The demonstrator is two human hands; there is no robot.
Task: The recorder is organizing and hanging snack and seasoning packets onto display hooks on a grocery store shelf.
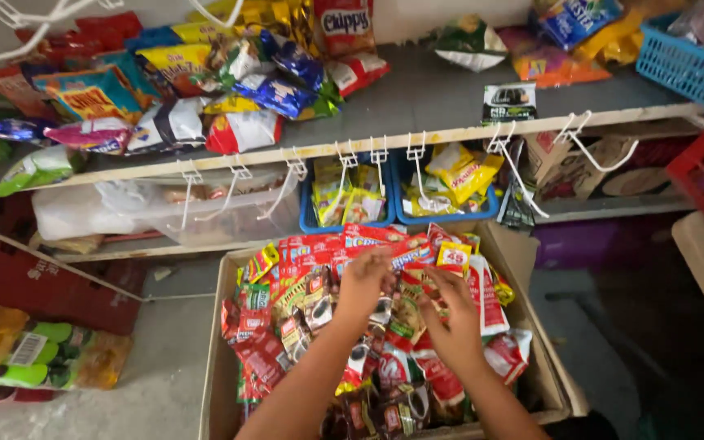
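Sachets [385, 326], mostly red ones in strips, fill an open cardboard box [523, 253] sitting on the floor right under the shelves. Both hands are down in the pile. The left hand [364, 285] has its fingers [378, 262] curled together, pinching the top edge of a red sachet strip near the back of the box. The right hand [454, 322] sits just beside it, fingers [437, 281] bent and closed on another strip in the middle of the heap, though I can't tell exactly which packet they've got since it's all a bit blurry. A yellow-labelled packet [455, 257] sticks up right behind the right hand.

Around it: white wire hooks [344, 159] hang off the shelf edge just above the box, two blue bins [442, 213] with yellow packets sit behind those, and the upper shelf [425, 98] is heaped with chip bags [238, 90]. A blue basket [690, 69] is at the far right, and bottles in plastic wrap [34, 350] lie on the floor to the left.
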